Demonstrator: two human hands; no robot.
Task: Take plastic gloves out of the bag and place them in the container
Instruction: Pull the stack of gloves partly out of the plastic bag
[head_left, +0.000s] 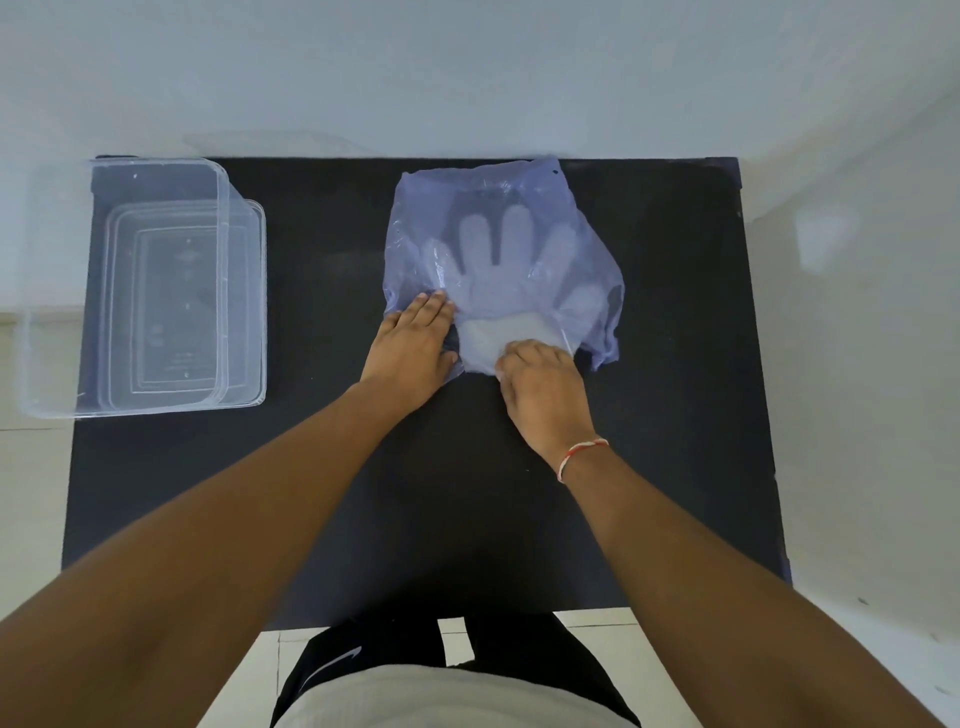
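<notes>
A thin bluish plastic bag (592, 244) lies on the black table, its mouth facing me. Inside it a stack of clear plastic gloves (498, 260) shows through, fingers pointing away from me, cuffs (488, 335) sticking out of the mouth. My left hand (415, 338) lies flat on the bag's near left edge, pressing it down. My right hand (540, 379) pinches the gloves' cuff end at the bag's mouth. A clear rectangular container (57, 322) stands empty at the table's left edge.
The container sits on top of its clear lid (249, 296), which juts out to its right. The black table (322, 467) stands against a pale wall. My legs and the tiled floor show below the near edge.
</notes>
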